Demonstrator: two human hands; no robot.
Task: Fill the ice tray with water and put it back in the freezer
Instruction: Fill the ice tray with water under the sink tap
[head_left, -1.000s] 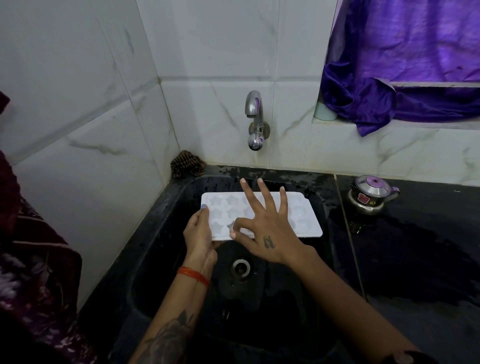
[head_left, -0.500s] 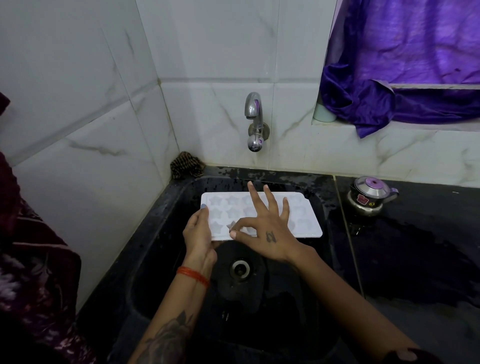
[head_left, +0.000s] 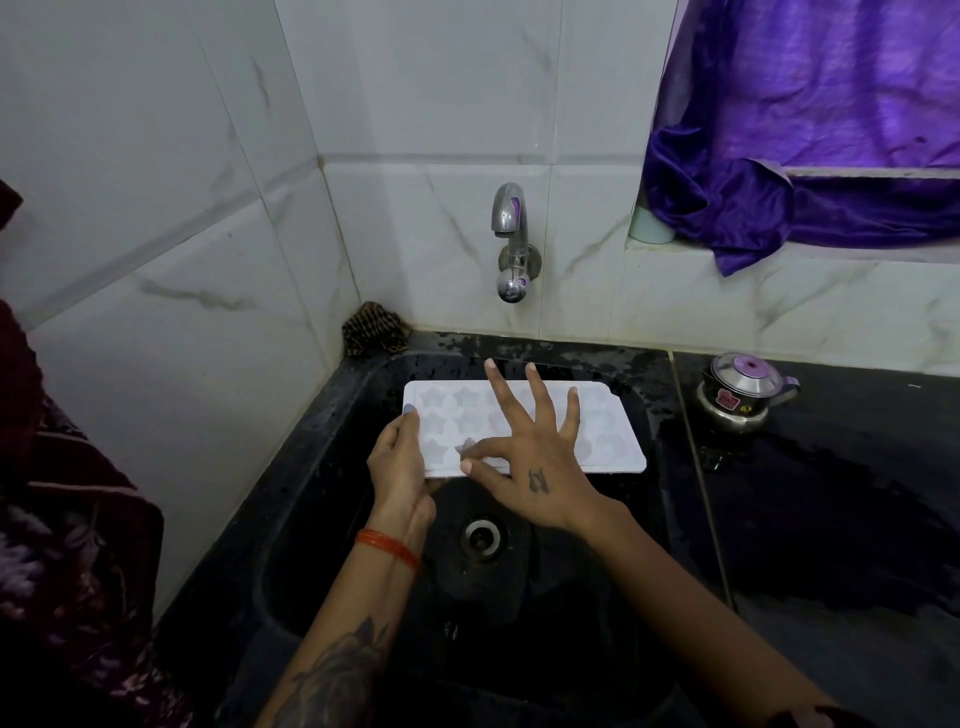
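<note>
Two hands at one ice tray over the black sink.

Left hand grips the tray's left edge, thumb on top. Right hand spreads three straight fingers over the star moulds while thumb and forefinger pinch something small at the near edge. One tap hangs above, no water visible.

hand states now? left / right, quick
Left hand: grips the left end of the ice tray over the sink.
Right hand: thumb and forefinger pinch a star-shaped piece; other fingers spread.
</note>
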